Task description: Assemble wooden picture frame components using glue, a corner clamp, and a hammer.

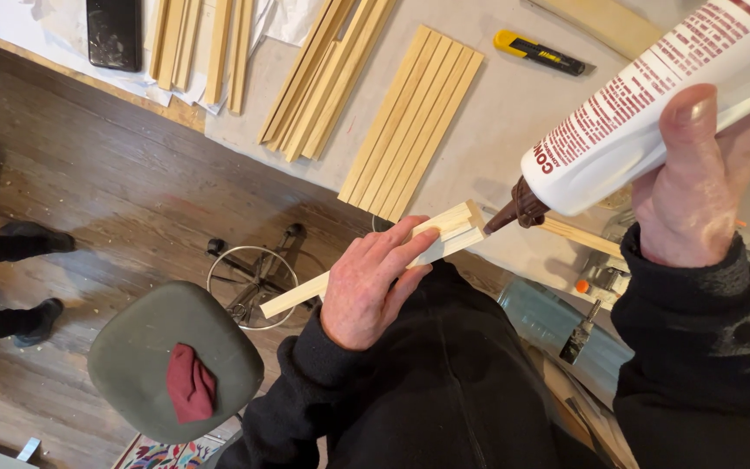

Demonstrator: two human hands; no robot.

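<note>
Left-hand grip (366, 287) pinches pale grooved wooden strip (444, 233) near its end: light, stiff; right-hand grip (696, 187) wraps white glue bottle (644, 113), nozzle at strip's tip.

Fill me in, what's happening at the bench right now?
The left hand holds a grooved wooden strip out over the floor. The right hand tips a white glue bottle, its brown nozzle at the strip's end. More wood strips and a yellow utility knife lie on the bench.

Soft even daylight, faint shadows, no glare, sharp focus, slight wide-angle stretch at edges
</note>
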